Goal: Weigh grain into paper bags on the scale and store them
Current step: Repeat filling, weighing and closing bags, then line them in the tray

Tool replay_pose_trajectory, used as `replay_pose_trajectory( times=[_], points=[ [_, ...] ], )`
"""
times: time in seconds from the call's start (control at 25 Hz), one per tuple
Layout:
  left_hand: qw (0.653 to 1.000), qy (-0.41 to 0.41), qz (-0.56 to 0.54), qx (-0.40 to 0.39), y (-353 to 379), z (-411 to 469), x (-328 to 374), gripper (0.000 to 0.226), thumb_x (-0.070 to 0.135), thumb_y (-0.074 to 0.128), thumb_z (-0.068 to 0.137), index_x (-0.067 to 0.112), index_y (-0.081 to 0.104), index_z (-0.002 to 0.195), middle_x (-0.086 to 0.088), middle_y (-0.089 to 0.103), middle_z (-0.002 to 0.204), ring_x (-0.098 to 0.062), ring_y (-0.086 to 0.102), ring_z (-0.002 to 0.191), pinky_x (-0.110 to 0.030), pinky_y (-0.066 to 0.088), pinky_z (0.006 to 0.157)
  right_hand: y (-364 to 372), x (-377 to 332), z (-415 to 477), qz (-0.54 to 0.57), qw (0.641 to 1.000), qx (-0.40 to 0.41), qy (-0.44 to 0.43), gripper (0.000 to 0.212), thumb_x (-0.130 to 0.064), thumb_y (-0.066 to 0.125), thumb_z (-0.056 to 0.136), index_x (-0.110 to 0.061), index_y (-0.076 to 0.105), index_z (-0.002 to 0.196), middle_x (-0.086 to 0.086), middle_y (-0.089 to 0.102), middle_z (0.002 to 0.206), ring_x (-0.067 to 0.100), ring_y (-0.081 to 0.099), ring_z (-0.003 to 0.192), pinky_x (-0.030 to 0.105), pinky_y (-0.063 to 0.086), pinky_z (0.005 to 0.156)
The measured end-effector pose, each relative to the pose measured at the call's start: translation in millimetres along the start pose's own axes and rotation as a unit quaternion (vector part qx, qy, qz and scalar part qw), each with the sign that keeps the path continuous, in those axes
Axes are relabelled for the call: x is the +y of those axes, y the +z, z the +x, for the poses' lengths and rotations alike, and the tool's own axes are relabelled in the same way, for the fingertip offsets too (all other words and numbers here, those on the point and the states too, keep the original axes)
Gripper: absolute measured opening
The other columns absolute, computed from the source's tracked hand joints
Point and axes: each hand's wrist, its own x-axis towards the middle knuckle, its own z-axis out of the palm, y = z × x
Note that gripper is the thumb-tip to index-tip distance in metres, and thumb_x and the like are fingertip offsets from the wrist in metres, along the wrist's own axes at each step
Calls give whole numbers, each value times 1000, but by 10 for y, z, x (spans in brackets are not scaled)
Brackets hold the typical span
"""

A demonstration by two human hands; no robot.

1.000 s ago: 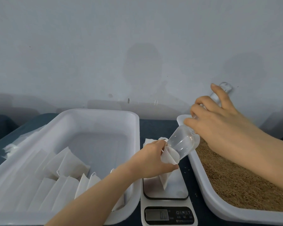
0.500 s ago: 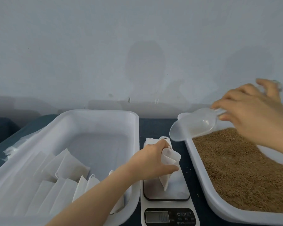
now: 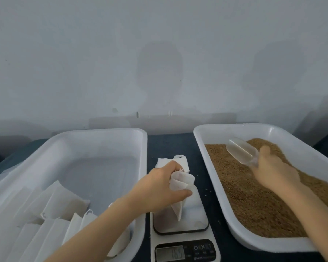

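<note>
On scale [image 3: 194,216], left hand [image 3: 163,188] pinches bag [image 3: 180,182]; right hand [image 3: 273,171] grips scoop [image 3: 240,152]; display [image 3: 169,253] blurred.

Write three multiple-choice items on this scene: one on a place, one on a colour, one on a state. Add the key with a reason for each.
1. Where does the scale stand?
A. Between the left tray and the grain tray
B. Inside the left tray
C. Behind the grain tray

2. What colour is the grain?
A. White
B. Brown
C. Green

3. What is the left hand doing?
A. Hanging open
B. Digging in the grain
C. Gripping the bag

Key:
1 A: a tray flanks the scale on each side.
2 B: the heap is brown against its white tray.
3 C: its fingers curl round the bag's top over the scale.
</note>
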Motion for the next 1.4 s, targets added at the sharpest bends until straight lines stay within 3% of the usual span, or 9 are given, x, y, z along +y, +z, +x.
replay_pose_trajectory(
  times=[0.16, 0.4, 0.56, 0.68, 0.76, 0.88, 1.16, 1.4],
  points=[
    [1000, -7, 9, 3, 5, 10, 21, 44, 58, 67, 74, 44, 42, 107, 15, 59, 110, -12, 61, 94, -33, 56, 84, 60, -1, 22, -2, 996, -56, 76, 38, -16, 39, 95, -8, 22, 128, 17, 43, 120, 30, 52, 90, 35, 41, 68],
    [1000, -8, 9, -4, 0, -5, 15, 44, 62, 64, 71, 45, 42, 104, 16, 59, 108, -10, 61, 93, -34, 56, 83, 220, -41, 66, 11, 989, -114, 91, 51, -2, 41, 93, -4, 14, 136, 21, 35, 131, 35, 49, 107, 39, 42, 82],
    [1000, -13, 13, -6, 1, -1, 25, 43, 62, 64, 72, 47, 40, 104, 16, 59, 110, -10, 61, 94, -34, 56, 84, 293, -118, 78, 77, 984, -127, 100, 46, -2, 25, 98, -2, 15, 142, 23, 33, 139, 39, 44, 117, 42, 38, 96],
    [1000, -16, 14, -9, -2, -10, 33, 44, 62, 63, 72, 46, 40, 105, 16, 58, 112, -11, 61, 95, -34, 56, 84, 350, -111, 87, 89, 988, -114, 59, 36, -7, 34, 96, 1, 26, 130, 22, 46, 124, 34, 52, 103, 40, 46, 87],
    [1000, -16, 16, -8, 1, -8, 35, 44, 60, 64, 73, 45, 40, 107, 15, 58, 113, -12, 61, 96, -35, 56, 85, 334, -129, 81, 83, 988, -126, 26, 35, -12, 38, 96, 3, 27, 126, 15, 54, 104, 24, 58, 88, 34, 50, 69],
    [1000, -15, 15, -8, 3, -2, 31, 45, 59, 65, 74, 44, 41, 109, 14, 58, 115, -13, 61, 97, -34, 56, 85, 275, -183, 16, 117, 981, -154, -9, 35, -22, 39, 99, -3, 27, 126, 2, 57, 82, 11, 60, 68, 19, 41, 45],
    [1000, -15, 17, -10, 6, 7, 23, 46, 59, 65, 74, 45, 40, 109, 15, 57, 116, -12, 60, 98, -34, 56, 87, 170, -221, -81, 134, 973, -176, -72, 25, -28, 39, 99, -11, 31, 115, 0, 58, 81, 7, 56, 62, 14, 35, 42],
    [1000, -16, 17, -8, 6, 7, 15, 46, 61, 65, 72, 46, 40, 107, 15, 58, 114, -12, 61, 97, -34, 56, 86, 185, -241, -61, 196, 964, -176, -23, 28, -35, 47, 96, -12, 39, 109, 3, 62, 78, 7, 54, 49, 18, 36, 36]
  ],
)
